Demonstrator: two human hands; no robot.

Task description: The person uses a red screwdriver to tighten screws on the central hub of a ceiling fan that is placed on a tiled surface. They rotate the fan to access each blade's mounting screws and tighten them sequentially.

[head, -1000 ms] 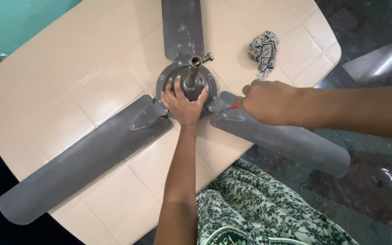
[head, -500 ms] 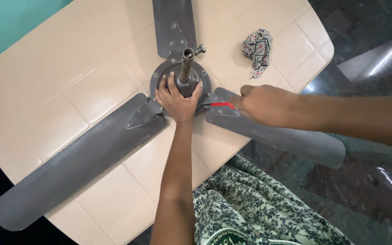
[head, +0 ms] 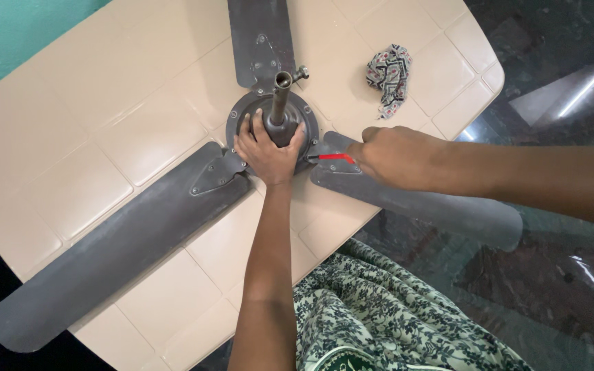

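A grey three-bladed ceiling fan lies flat on a beige tiled table (head: 104,103). Its round motor hub (head: 242,113) has an upright metal rod (head: 281,93) in the middle. My left hand (head: 268,152) presses down on the hub, fingers wrapped around the base of the rod. My right hand (head: 397,156) reaches in from the right, closed on a red-handled screwdriver (head: 337,157). The screwdriver tip points at the bracket where the right blade (head: 434,206) joins the hub. The tip itself is too small to see clearly.
A crumpled patterned cloth (head: 390,75) lies on the table at the back right. The long left blade (head: 125,254) overhangs the table's front edge, and the top blade (head: 259,34) runs out of view. Patterned green clothing (head: 379,316) is below me, above a dark glossy floor (head: 551,275).
My right hand has drawn back slightly from the hub, so the red screwdriver now shows. My left hand stays on the hub. The view has shifted a little.
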